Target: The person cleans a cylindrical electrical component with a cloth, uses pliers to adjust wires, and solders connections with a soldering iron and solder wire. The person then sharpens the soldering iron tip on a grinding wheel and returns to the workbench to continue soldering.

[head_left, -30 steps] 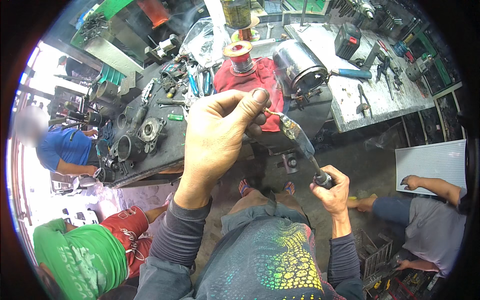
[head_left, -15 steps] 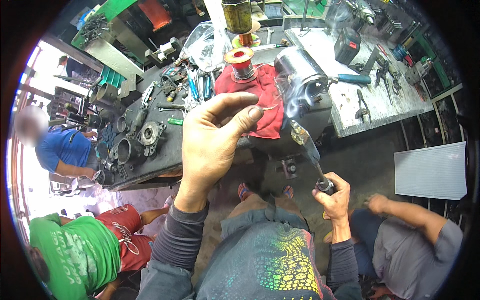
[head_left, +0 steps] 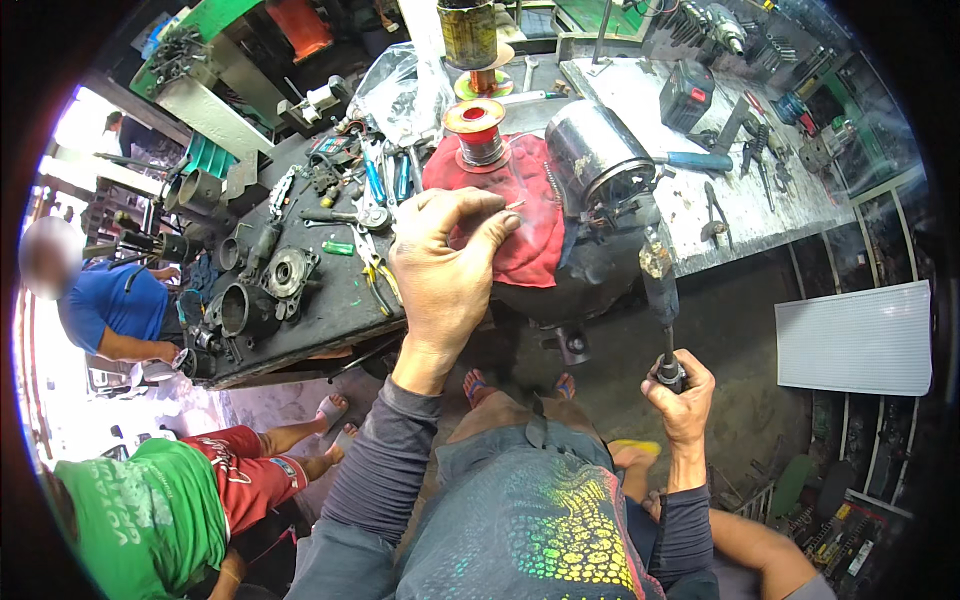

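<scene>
My left hand (head_left: 443, 262) hovers above a red cloth (head_left: 532, 250), thumb and forefinger pinching a thin silvery wire (head_left: 516, 205) that looks like solder. My right hand (head_left: 683, 402) is wrapped round the handle of a soldering iron (head_left: 660, 285), its blunt, crusted tip pointing away from me. A little smoke drifts near that tip. Left of the iron, a shiny cylindrical motor housing (head_left: 598, 145) lies on its side, with wires at its near end; the iron is apart from it. On the cloth stands a spool of solder (head_left: 482, 150).
Pliers (head_left: 378, 285), a ratchet (head_left: 350, 215) and metal castings (head_left: 290, 272) cover the dark bench at left. A hammer (head_left: 700, 160), a battery pack (head_left: 686, 95) and more tools lie on the pale board. Other people sit at lower left (head_left: 130, 500) and lower right (head_left: 765, 550).
My right hand has carried the iron rightward, away from the motor's end, and the smoke there has thinned. My left hand still pinches the wire. The person at right has moved lower.
</scene>
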The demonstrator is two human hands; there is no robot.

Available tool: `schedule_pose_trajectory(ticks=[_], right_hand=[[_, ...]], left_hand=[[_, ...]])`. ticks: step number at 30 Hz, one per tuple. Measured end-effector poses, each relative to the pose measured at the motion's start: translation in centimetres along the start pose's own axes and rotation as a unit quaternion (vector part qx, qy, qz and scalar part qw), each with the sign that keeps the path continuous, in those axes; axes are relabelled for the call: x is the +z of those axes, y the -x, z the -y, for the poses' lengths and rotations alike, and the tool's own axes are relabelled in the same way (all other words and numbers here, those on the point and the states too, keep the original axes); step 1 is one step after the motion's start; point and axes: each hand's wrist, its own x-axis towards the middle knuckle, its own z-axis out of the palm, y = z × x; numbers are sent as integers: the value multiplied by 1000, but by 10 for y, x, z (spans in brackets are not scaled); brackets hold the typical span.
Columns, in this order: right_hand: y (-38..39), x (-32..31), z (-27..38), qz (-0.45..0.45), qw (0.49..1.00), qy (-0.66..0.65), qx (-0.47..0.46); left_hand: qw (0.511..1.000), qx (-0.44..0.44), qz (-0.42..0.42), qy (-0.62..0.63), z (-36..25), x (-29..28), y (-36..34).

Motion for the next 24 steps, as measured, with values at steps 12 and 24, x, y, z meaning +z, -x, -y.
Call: schedule_pose_trajectory(ticks=[12, 24], right_hand=[[-16, -20, 2, -29, 1000, 5, 4], [-24, -47, -1, -36, 999, 30, 10]], left_hand=[[997, -44, 49, -37, 0, -16, 0], [957, -282, -28, 55, 16, -75, -4]])
